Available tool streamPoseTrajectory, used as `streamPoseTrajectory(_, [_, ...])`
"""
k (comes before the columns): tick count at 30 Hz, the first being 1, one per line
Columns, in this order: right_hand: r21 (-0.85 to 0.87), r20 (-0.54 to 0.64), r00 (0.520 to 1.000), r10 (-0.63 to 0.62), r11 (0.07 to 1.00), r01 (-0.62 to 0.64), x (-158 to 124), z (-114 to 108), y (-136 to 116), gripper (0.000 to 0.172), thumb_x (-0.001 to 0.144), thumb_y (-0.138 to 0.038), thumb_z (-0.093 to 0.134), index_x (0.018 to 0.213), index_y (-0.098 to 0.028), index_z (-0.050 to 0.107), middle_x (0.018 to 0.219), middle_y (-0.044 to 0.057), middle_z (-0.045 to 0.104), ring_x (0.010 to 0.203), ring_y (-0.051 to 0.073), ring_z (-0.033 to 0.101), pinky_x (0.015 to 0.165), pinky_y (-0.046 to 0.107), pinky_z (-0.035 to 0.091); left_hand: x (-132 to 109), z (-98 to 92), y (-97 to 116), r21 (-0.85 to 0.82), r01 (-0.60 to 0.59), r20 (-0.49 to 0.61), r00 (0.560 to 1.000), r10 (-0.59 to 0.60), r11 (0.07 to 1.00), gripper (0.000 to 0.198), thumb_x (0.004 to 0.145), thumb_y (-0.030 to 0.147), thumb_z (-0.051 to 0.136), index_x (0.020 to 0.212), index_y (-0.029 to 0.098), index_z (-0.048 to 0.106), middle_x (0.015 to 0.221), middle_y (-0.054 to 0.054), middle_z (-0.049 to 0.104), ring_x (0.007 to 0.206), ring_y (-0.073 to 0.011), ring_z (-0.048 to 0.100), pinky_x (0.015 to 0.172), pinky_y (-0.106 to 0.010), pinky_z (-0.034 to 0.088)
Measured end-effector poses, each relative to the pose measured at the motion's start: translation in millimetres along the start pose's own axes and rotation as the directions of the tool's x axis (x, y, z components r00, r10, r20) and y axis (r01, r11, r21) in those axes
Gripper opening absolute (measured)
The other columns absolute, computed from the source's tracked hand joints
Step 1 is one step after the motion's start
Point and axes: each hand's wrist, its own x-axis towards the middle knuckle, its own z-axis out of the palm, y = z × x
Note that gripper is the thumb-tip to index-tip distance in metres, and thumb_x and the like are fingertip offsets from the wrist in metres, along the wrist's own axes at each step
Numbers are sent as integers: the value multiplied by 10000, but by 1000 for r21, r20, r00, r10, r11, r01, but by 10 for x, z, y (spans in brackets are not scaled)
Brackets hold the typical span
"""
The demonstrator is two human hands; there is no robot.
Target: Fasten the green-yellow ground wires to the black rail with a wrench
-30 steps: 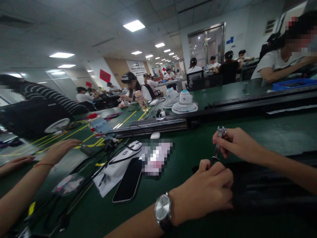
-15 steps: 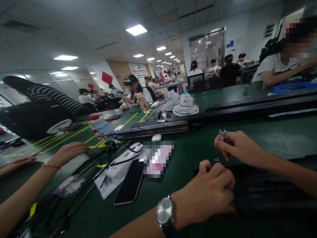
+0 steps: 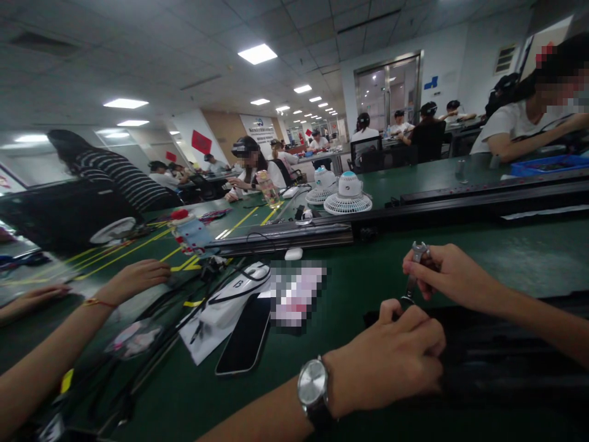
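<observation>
My right hand (image 3: 453, 273) grips a small metal wrench (image 3: 411, 279) between thumb and fingers, its open-jaw end pointing up. The wrench's lower end meets the curled fingers of my left hand (image 3: 391, 356), which wears a wristwatch. Those fingers are bent inward over the edge of a dark part (image 3: 501, 350) on the table. What they pinch, if anything, is hidden behind the knuckles. The dark part is long and blurred, lying beneath both hands.
Left of my hands lie a black phone (image 3: 243, 336), a white pouch (image 3: 221, 319) and black cables. A co-worker's hand (image 3: 138, 279) with a red bracelet rests there. Long black rails (image 3: 460, 199) cross the green table, with two white fans (image 3: 348, 193) behind.
The view has shifted slightly, moving most things a little to the right. Both hands keep nearly the same pose around the wrench. The person in stripes at far left has shifted position.
</observation>
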Motion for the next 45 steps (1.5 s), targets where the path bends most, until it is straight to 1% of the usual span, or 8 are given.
streamPoseTrajectory(9, [95,23,1000,6,995,-8,5,-38,8,317,989,-473,559,906,-184,659,615,-15,665,530,156,657,512,253,486,27,-42,-31,0,-50,16,999,50,999,141,934,296,714,850,185,691,1092,-41,570,1084,-223,468,889,-398,321])
streamPoseTrajectory(18, [95,-135,989,67,994,-55,-178,-139,-67,394,958,-559,582,935,-174,665,657,11,696,580,175,675,588,290,540,39,-13,-61,-22,-74,-31,997,73,997,151,895,286,756,833,176,673,1097,-39,572,1076,-222,462,897,-375,322])
streamPoseTrajectory(25, [62,-207,977,51,997,-39,-311,-89,-113,356,959,-535,580,961,-192,677,647,8,697,569,195,686,558,300,533,68,-90,-62,61,-165,-10,986,166,984,106,902,237,740,836,184,677,1105,-37,601,1097,-230,472,874,-385,331])
streamPoseTrajectory(31, [61,-255,965,54,997,-39,-298,-95,-86,376,960,-560,569,949,-203,684,646,12,697,564,208,683,566,316,534,162,-146,-119,149,-324,13,945,325,934,101,910,165,688,812,188,690,1048,-50,623,1059,-225,495,835,-382,367])
streamPoseTrajectory(35, [81,-262,965,34,997,-13,-352,-91,-77,379,946,-570,588,954,-207,694,688,26,722,595,222,699,579,325,548,202,-157,-109,191,-367,88,930,356,910,93,915,200,678,832,210,718,1102,-56,636,1085,-231,522,796,-374,388])
streamPoseTrajectory(40, [19,-297,954,48,999,-45,-444,-6,174,374,936,-577,590,961,-237,744,682,26,734,624,263,720,614,364,570,214,-199,24,316,-474,242,878,413,822,333,1013,167,475,1034,316,771,1335,-20,617,1245,-208,540,920,-389,427])
streamPoseTrajectory(42, [12,-282,958,58,998,-57,-438,32,285,398,927,-605,586,961,-245,751,698,29,741,650,279,729,643,384,578,225,-217,43,344,-500,301,860,411,794,346,1026,201,464,1079,371,761,1398,2,581,1304,-186,516,963,-377,425])
streamPoseTrajectory(45, [1,-294,954,55,998,-58,-429,27,302,438,945,-626,541,971,-238,744,691,33,735,650,279,724,647,391,573,221,-246,30,313,-455,336,874,351,834,287,1033,282,490,1102,355,759,1387,-10,583,1316,-176,504,953,-338,430])
